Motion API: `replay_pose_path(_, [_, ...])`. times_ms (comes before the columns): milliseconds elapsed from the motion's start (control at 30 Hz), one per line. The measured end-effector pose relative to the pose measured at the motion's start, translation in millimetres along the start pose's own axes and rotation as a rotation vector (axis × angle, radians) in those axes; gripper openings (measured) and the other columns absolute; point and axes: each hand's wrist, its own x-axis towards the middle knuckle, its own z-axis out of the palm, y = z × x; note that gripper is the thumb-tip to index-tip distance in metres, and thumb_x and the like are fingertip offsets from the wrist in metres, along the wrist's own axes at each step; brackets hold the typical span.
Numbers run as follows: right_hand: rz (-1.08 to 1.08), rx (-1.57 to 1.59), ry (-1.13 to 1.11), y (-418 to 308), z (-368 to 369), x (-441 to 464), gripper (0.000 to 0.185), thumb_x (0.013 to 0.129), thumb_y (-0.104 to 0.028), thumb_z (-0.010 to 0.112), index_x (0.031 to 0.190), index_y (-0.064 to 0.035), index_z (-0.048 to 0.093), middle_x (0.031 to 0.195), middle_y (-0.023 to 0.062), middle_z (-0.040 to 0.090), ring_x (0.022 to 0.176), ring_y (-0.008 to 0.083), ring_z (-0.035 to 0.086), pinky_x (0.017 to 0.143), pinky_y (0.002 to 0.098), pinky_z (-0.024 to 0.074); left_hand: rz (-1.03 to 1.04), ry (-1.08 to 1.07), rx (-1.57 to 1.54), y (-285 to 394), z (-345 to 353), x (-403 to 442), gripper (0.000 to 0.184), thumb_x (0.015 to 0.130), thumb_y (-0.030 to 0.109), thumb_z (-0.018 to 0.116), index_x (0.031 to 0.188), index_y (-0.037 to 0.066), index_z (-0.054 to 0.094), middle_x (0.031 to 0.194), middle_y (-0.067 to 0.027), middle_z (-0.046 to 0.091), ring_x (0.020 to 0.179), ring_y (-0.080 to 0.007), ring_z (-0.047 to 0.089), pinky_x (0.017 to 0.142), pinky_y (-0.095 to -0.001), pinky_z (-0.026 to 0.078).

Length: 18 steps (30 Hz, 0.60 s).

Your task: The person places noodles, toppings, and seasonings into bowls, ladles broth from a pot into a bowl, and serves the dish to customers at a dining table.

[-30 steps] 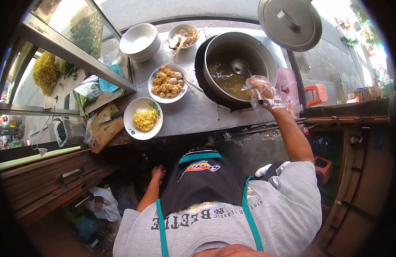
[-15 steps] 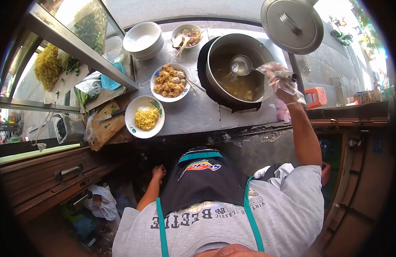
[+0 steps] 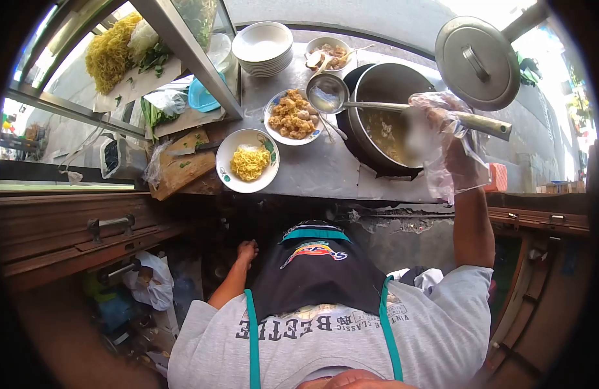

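Note:
My right hand (image 3: 445, 126), in a clear plastic bag, is wrapped round the handle of a metal ladle (image 3: 328, 94). The ladle's bowl, with liquid in it, is outside the left rim of the big pot (image 3: 359, 117), which holds broth. Left of the ladle lies a bowl of fried pieces and meatballs (image 3: 291, 117), with a spoon in it. Nearer me, a white bowl (image 3: 271, 170) holds yellow noodles. My left hand (image 3: 247, 249) hangs low beside the apron, fingers curled, and what it holds, if anything, is hidden.
Stacked white bowls (image 3: 263, 48) and a bowl of meat (image 3: 330, 54) stand at the back. The pot lid (image 3: 477, 63) is at the upper right. On the left are a glass case frame (image 3: 183, 48) and a cutting board (image 3: 183, 170) with a knife.
The ladle has come up out of the broth and over the pot's left rim. My right hand has turned the handle level. The view has shifted, moving the table's things rightward.

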Motion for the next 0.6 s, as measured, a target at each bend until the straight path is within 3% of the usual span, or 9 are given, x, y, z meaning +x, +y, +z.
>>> replay_pose_path(100, [-0.143,-0.114,-0.128,8,26,-2,0.041,0.086,-0.011,0.064,0.124,-0.0010,0.053,0.116,0.0149,0.061,0.102,0.0204,0.062,0.087,0.0311,0.0532,-0.025,0.013,-0.010,-7,-3,-2,0.019,0.094,0.026,0.056,0.093,0.007,0.060,0.082,-0.0022,0.062,0.070,-0.0112,0.059,0.061,-0.0250,0.048])
replay_pose_path(267, [-0.640,-0.683,-0.445,10,71,3,0.040,0.082,0.000,0.067,0.121,-0.0009,0.058,0.116,0.0147,0.062,0.103,0.0219,0.062,0.087,0.0310,0.0527,-0.035,0.020,-0.057,-19,-8,-4,0.019,0.094,0.026,0.056,0.094,0.007,0.060,0.083,-0.0017,0.062,0.071,-0.0103,0.059,0.061,-0.0242,0.047])
replay_pose_path(333, [-0.725,-0.769,-0.522,10,83,1,0.040,0.080,0.004,0.068,0.119,-0.0008,0.060,0.116,0.0147,0.062,0.104,0.0224,0.062,0.087,0.0310,0.0526,-0.040,0.018,-0.069,-21,-9,-8,0.019,0.094,0.026,0.056,0.094,0.007,0.060,0.084,-0.0015,0.063,0.072,-0.0099,0.059,0.061,-0.0242,0.047])
replay_pose_path(367, [-0.709,-0.783,-0.544,12,83,0,0.039,0.081,0.003,0.066,0.119,-0.0005,0.059,0.115,0.0147,0.063,0.104,0.0215,0.062,0.087,0.0304,0.0524,-0.041,0.016,-0.075,-20,-10,-9,0.019,0.094,0.026,0.056,0.094,0.007,0.060,0.084,-0.0014,0.063,0.072,-0.0098,0.059,0.062,-0.0242,0.047])
replay_pose_path(433, [-0.362,-0.423,-0.502,18,80,0,0.036,0.084,-0.002,0.064,0.120,0.0006,0.059,0.114,0.0147,0.063,0.102,0.0193,0.062,0.087,0.0293,0.0522,-0.030,0.012,-0.086,-17,-10,-12,0.019,0.094,0.025,0.056,0.094,0.007,0.060,0.085,-0.0015,0.063,0.073,-0.0096,0.060,0.062,-0.0243,0.048])
replay_pose_path(500, [0.295,0.319,-0.324,29,69,5,0.033,0.088,-0.009,0.062,0.120,0.0020,0.058,0.112,0.0144,0.064,0.100,0.0171,0.063,0.086,0.0282,0.0522,-0.001,0.002,-0.093,-10,-9,-15,0.019,0.094,0.025,0.056,0.094,0.007,0.060,0.085,-0.0018,0.064,0.073,-0.0096,0.060,0.063,-0.0243,0.048])
replay_pose_path(533, [0.157,0.256,-0.353,37,58,13,0.034,0.093,-0.020,0.059,0.117,0.0040,0.058,0.114,0.0144,0.063,0.101,0.0150,0.061,0.086,0.0290,0.0532,0.022,-0.007,-0.092,-6,-8,-16,0.019,0.094,0.025,0.055,0.094,0.007,0.060,0.085,-0.0020,0.064,0.074,-0.0096,0.060,0.064,-0.0243,0.048])
replay_pose_path(600, [-0.172,-0.250,-0.229,31,42,24,0.035,0.093,-0.022,0.060,0.115,0.0046,0.058,0.114,0.0139,0.063,0.100,0.0164,0.062,0.087,0.0312,0.0532,0.087,-0.037,-0.110,7,-5,-18,0.019,0.095,0.025,0.055,0.095,0.007,0.059,0.087,-0.0024,0.064,0.075,-0.0097,0.061,0.065,-0.0244,0.048])
